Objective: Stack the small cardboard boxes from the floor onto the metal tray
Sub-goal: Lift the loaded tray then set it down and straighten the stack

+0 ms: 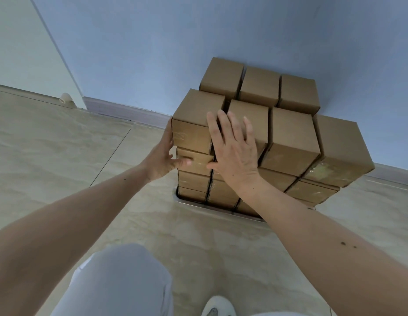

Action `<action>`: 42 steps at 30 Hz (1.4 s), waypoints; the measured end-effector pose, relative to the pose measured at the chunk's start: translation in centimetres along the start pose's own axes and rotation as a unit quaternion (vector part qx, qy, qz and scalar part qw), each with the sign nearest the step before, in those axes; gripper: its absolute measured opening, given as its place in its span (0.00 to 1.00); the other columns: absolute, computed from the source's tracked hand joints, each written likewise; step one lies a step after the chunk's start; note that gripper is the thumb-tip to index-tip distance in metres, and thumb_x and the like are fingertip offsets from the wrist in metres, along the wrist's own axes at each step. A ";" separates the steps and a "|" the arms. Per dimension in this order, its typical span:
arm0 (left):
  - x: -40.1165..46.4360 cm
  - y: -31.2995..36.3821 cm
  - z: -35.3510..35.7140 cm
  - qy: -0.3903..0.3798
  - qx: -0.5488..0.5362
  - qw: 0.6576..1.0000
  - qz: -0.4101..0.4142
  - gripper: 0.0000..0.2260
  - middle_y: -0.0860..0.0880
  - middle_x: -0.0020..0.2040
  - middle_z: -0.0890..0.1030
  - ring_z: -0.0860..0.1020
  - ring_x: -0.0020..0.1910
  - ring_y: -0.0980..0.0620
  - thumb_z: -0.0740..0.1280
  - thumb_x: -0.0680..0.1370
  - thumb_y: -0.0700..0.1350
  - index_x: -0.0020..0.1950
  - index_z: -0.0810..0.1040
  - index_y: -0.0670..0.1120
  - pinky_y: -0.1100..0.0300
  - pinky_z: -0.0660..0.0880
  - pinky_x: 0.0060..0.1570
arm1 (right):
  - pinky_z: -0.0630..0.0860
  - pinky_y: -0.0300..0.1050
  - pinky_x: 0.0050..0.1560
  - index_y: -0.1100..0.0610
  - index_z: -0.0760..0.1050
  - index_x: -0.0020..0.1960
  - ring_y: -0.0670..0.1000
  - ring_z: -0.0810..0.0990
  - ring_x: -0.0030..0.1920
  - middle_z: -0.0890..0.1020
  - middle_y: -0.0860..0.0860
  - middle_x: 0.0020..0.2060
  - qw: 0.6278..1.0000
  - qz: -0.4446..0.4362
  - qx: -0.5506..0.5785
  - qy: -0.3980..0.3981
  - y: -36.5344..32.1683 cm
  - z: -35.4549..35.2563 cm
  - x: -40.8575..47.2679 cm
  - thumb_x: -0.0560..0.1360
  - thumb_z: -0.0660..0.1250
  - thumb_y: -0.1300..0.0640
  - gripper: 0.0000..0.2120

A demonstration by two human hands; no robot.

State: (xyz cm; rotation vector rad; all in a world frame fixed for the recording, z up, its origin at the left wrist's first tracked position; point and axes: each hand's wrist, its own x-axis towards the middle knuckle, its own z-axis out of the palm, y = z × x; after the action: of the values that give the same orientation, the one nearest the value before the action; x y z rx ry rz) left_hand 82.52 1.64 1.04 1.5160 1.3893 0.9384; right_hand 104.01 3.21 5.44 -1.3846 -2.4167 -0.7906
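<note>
Several small brown cardboard boxes stand stacked in layers on a metal tray (pixel 198 205) that lies on the floor against the blue wall. The top front-left box (pixel 198 115) sits at the stack's corner. My left hand (pixel 163 156) lies flat against the stack's left side, thumb on the front of the box below. My right hand (pixel 235 151) presses with straight, spread fingers on the front of the stack, across the top front-left box and its neighbour (pixel 255 117). Neither hand grips a box. The tray is mostly hidden under the boxes.
Pale tiled floor (pixel 73 144) stretches to the left and in front of the tray. A white door or panel (pixel 27 46) with a small stopper stands at the far left. My knee (pixel 123 277) and a white shoe (pixel 217 306) are at the bottom.
</note>
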 end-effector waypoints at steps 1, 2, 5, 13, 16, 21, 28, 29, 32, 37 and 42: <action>0.0 0.0 0.2 0.000 0.000 1.000 0.006 0.51 0.67 0.71 0.70 0.68 0.73 0.61 0.78 0.68 0.55 0.81 0.47 0.60 0.44 0.70 0.71 | 0.57 0.61 0.76 0.58 0.53 0.79 0.59 0.68 0.74 0.69 0.58 0.74 1.000 0.001 -0.005 0.007 0.0 0.2 0.0 0.55 0.81 0.34 0.65; 0.0 0.0 0.4 -0.001 0.003 1.000 0.012 0.49 0.66 0.69 0.72 0.70 0.70 0.62 0.76 0.69 0.58 0.81 0.50 0.58 0.47 0.71 0.69 | 0.55 0.61 0.76 0.58 0.53 0.79 0.59 0.68 0.74 0.70 0.57 0.74 1.000 0.004 -0.009 0.011 0.1 0.4 -0.1 0.55 0.81 0.34 0.64; -0.4 0.1 1.2 -0.006 0.019 0.999 0.030 0.42 0.66 0.67 0.74 0.74 0.67 0.62 0.70 0.73 0.62 0.81 0.52 0.55 0.61 0.72 0.64 | 0.53 0.60 0.76 0.60 0.55 0.78 0.59 0.68 0.74 0.70 0.57 0.74 0.999 0.017 -0.017 0.022 0.0 0.7 -0.3 0.54 0.81 0.33 0.65; 0.0 -0.5 1.3 0.010 0.045 0.999 0.025 0.35 0.68 0.63 0.77 0.76 0.62 0.64 0.70 0.78 0.50 0.80 0.56 0.52 0.73 0.73 0.56 | 0.51 0.60 0.75 0.61 0.56 0.77 0.58 0.69 0.73 0.71 0.57 0.73 0.999 0.019 -0.011 0.034 0.0 0.8 -0.3 0.54 0.82 0.34 0.64; 0.2 -0.8 1.1 0.015 0.052 0.998 0.016 0.36 0.68 0.63 0.76 0.75 0.62 0.66 0.72 0.78 0.46 0.81 0.55 0.54 0.66 0.74 0.59 | 0.52 0.59 0.75 0.61 0.56 0.77 0.58 0.69 0.73 0.72 0.57 0.73 0.999 0.024 -0.011 0.044 -0.1 0.9 -0.1 0.54 0.82 0.35 0.63; 0.3 -0.8 1.4 0.030 0.059 0.998 0.010 0.38 0.71 0.62 0.75 0.76 0.60 0.70 0.73 0.78 0.42 0.81 0.55 0.54 0.62 0.75 0.58 | 0.53 0.59 0.75 0.61 0.57 0.76 0.57 0.70 0.72 0.72 0.56 0.72 0.998 0.031 -0.017 0.048 -0.2 1.0 -0.1 0.54 0.82 0.35 0.62; 0.0 -0.9 1.6 0.018 0.046 0.999 -0.006 0.45 0.69 0.64 0.75 0.75 0.63 0.66 0.77 0.73 0.41 0.80 0.53 0.58 0.52 0.77 0.62 | 0.53 0.59 0.75 0.61 0.56 0.77 0.58 0.70 0.73 0.71 0.57 0.73 0.998 0.031 -0.019 0.055 -0.3 1.2 -0.3 0.54 0.82 0.35 0.63; -0.2 -0.9 1.6 0.018 0.048 0.999 -0.010 0.47 0.68 0.64 0.75 0.75 0.63 0.66 0.78 0.72 0.39 0.81 0.51 0.59 0.55 0.77 0.61 | 0.53 0.59 0.75 0.62 0.56 0.77 0.58 0.68 0.74 0.71 0.57 0.74 0.998 0.030 -0.021 0.054 -0.3 1.1 -0.4 0.54 0.81 0.35 0.63; -0.6 -1.6 1.9 0.013 0.062 0.998 -0.020 0.55 0.65 0.64 0.75 0.75 0.62 0.68 0.79 0.69 0.33 0.81 0.47 0.58 0.65 0.76 0.58 | 0.51 0.58 0.77 0.62 0.54 0.79 0.59 0.61 0.75 0.67 0.58 0.76 0.998 0.028 -0.024 0.057 -0.3 1.0 -0.8 0.57 0.81 0.38 0.62; -1.0 -2.5 2.6 0.041 0.055 0.997 -0.033 0.57 0.65 0.66 0.73 0.72 0.63 0.71 0.81 0.66 0.36 0.80 0.46 0.61 0.72 0.69 0.58 | 0.46 0.57 0.79 0.62 0.54 0.79 0.59 0.58 0.77 0.61 0.58 0.77 0.995 0.014 -0.013 0.100 0.6 0.9 -3.4 0.66 0.78 0.43 0.53; -2.3 -1.7 4.2 0.026 0.009 0.988 -0.150 0.69 0.50 0.82 0.52 0.55 0.80 0.50 0.85 0.57 0.55 0.81 0.36 0.54 0.54 0.62 0.75 | 0.47 0.57 0.79 0.61 0.54 0.79 0.59 0.57 0.77 0.59 0.58 0.77 0.999 -0.002 0.009 0.054 2.3 0.4 -8.3 0.57 0.82 0.37 0.63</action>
State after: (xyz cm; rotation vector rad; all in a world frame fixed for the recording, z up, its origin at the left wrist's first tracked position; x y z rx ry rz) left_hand 85.58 -1.03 -1.94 1.2564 1.6144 0.7826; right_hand 110.29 -1.59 2.04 -1.2960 -2.3402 -0.8206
